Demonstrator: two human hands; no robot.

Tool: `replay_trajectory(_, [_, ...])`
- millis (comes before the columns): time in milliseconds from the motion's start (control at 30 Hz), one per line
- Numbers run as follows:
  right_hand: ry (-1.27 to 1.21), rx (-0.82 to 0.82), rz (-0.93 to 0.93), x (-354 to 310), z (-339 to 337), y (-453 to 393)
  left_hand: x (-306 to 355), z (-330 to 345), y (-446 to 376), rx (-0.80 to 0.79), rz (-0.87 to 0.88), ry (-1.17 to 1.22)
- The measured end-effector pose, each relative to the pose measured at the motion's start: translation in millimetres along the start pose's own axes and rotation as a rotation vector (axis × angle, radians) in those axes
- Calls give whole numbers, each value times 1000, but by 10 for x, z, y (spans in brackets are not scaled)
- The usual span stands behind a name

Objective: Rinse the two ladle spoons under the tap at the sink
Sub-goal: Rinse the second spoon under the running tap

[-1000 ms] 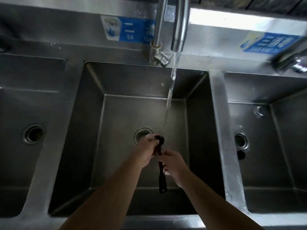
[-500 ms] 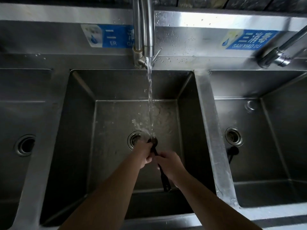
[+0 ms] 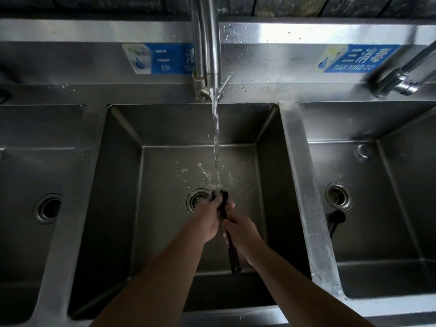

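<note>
Stream now hits ladle spoon (image 3: pixel 223 197) bowl; left hand (image 3: pixel 207 218) rubs bowl, right hand (image 3: pixel 243 228) clamps handle; rinsing under way

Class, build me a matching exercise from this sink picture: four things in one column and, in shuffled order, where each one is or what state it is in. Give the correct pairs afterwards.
Things
1. Ladle in the hands
2. Second ladle
3. Middle tap
4. Blue label reading SAN XIAO DU

Places or states
A. Lying in the right basin beside its drain
B. Running, its stream falling into the middle basin
C. On the back panel above the right basin
D. Held over the middle basin with its bowl end under the stream

Pairs: 1-D, 2-A, 3-B, 4-C
</note>
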State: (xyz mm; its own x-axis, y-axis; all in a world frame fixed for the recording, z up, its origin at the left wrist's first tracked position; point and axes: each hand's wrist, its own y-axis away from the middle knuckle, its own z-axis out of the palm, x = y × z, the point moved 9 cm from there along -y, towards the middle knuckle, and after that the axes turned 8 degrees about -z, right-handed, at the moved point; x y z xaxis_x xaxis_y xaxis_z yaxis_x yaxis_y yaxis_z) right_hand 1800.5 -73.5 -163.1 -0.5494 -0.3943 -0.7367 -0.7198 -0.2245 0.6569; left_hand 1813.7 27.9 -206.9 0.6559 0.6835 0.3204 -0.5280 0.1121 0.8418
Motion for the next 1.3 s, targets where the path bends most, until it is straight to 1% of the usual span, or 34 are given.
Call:
replay_trajectory(67, [-13,11,-16,-17,36,-6,42,14,28,7,27,-87])
replay_trajectory(167, [-71,35,-52,-100,58,-51,82,57,110,28,57,-310])
replay_trajectory(200, [-82,46,-59,-139,50,-78,77,63,136,27,55,-350])
replay_trajectory(400, [-63,41,-86,-377,54,-229,176,76,250,30,32,-246])
replay_trajectory(500, [-128,33,-107,-539,83,-272,315,80,286,54,44,-209])
replay_trajectory(667, [-262,38,-153,-899,63,-335,734,274,392,4,152,-191])
replay_trajectory(800, [-336,37,-189,-1222,30,-372,1084,468,512,-36,243,-245])
replay_trajectory(1067, [-339,50,-357,-1962,-157,-447,1705,901,815,-129,373,-246])
replay_trajectory(1167, [-344,51,-378,-1989,-173,-409,1702,927,825,-132,362,-223])
replay_trajectory(1300, [-225,86,-303,-1624,-128,-292,1359,739,752,-124,278,-202])
